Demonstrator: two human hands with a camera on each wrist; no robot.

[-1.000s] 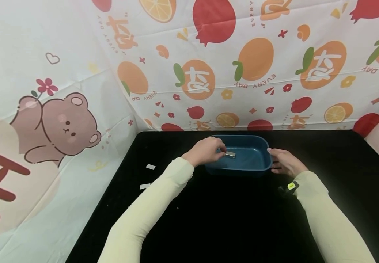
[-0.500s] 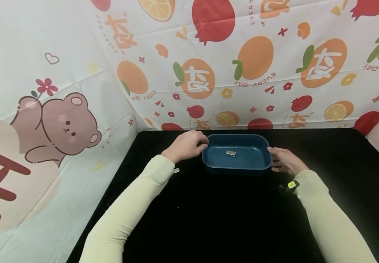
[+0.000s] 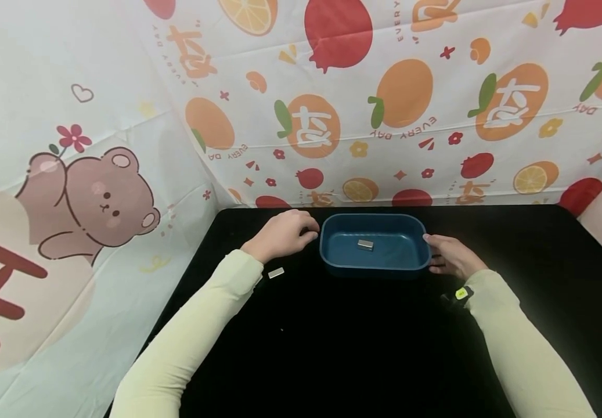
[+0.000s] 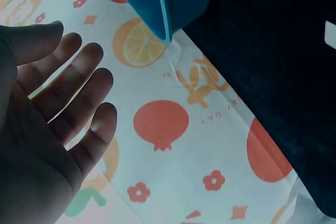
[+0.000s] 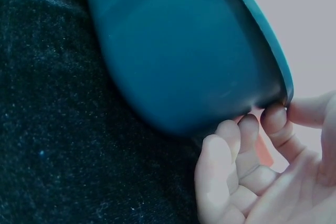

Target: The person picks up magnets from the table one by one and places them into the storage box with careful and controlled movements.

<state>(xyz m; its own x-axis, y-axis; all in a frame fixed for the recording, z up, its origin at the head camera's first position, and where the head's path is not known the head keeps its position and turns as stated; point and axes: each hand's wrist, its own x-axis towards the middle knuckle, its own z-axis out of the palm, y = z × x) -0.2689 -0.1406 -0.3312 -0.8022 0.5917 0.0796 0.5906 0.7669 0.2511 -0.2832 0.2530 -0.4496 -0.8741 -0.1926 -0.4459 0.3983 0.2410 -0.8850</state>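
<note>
While the right hand (image 3: 452, 256) is clamping its grip on one end of the blue box (image 3: 400, 251), a small block (image 3: 366, 245) is lying inside; a one-sided pull could be tilting the box and sliding the block. The left hand (image 3: 284, 234) is hanging just beside the other end, grip apart, holding nothing. Its sleeve (image 3: 212, 307) is covering the bench (image 3: 363, 348) beside a pale strip (image 3: 276, 273); both wrist views are missing the block.

Bin (image 3: 397, 251): solid teal-blue, no print. Block (image 3: 366, 245) inside: silver-grey. Loose piece (image 3: 276, 272) on the table: off-white. Table (image 3: 358, 337): plain black, velvety in right wrist view. Sleeves (image 3: 212, 302): plain pale yellow-green. Right wrist unit (image 3: 469, 291): black, bright yellow label. Back cloth (image 3: 355, 119): white, red pomegranates, orange fruit, green leaves. Left cloth (image 3: 13, 104): whitish, brown bear, pink flower.
</note>
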